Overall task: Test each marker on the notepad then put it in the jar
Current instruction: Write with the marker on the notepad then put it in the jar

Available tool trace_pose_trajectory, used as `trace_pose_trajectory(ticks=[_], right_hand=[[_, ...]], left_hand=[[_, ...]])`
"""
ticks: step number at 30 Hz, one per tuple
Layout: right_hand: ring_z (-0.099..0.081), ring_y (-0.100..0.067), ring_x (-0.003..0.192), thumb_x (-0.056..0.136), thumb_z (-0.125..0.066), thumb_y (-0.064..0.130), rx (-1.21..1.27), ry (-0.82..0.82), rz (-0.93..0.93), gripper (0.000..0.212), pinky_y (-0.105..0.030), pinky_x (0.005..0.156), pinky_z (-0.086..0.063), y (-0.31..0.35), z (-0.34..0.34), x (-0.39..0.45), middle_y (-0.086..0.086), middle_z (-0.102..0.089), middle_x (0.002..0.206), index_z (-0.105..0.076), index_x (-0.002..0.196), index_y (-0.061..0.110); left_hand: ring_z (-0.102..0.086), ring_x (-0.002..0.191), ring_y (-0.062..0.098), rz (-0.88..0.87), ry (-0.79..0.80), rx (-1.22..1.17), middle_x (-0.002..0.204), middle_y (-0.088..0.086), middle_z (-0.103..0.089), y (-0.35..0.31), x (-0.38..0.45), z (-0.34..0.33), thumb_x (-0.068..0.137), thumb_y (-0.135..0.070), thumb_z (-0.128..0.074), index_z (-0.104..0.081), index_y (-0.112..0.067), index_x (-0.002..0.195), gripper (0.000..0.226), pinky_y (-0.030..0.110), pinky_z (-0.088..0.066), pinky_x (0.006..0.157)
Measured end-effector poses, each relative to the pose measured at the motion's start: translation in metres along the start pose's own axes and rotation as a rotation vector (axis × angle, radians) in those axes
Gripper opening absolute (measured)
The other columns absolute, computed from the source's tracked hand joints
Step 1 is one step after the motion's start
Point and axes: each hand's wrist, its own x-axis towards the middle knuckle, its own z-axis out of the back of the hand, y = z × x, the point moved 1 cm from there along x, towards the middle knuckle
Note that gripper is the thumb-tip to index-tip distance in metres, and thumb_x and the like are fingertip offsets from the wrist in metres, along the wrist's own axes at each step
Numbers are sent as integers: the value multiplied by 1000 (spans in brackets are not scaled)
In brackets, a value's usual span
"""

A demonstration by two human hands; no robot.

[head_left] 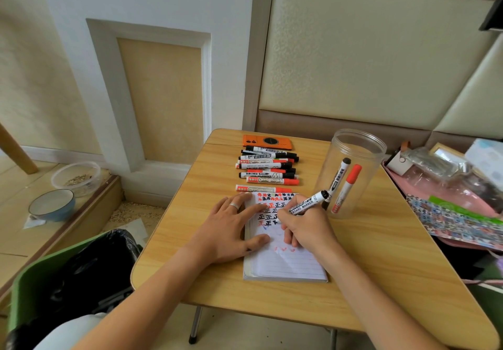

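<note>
Black marker (310,203) gripped right (304,227); left (231,230) flat on notepad (288,265).

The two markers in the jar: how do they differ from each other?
The black marker has a black cap and stands on the left, its cap reaching higher up the jar; the red marker has a red cap, stands on the right and its cap sits lower. Part of the black marker's lower barrel is hidden behind the marker in the right hand; the red marker shows whole. Both have white barrels and lean rightward, caps up.
</note>
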Motion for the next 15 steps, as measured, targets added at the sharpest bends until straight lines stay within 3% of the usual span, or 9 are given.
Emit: trace_pose_trajectory(ticks=[15], right_hand=[[-49,-18,34,91,-66,8,-3,38,10,9,-20,36,-35,0,-1,-1,-13,-62,53,-59,87,6]], left_hand=[[-11,154,14,-4,0,3,166,-5,-14,1,0,0,85,-85,-26,-22,-48,155,80,37,3,126]])
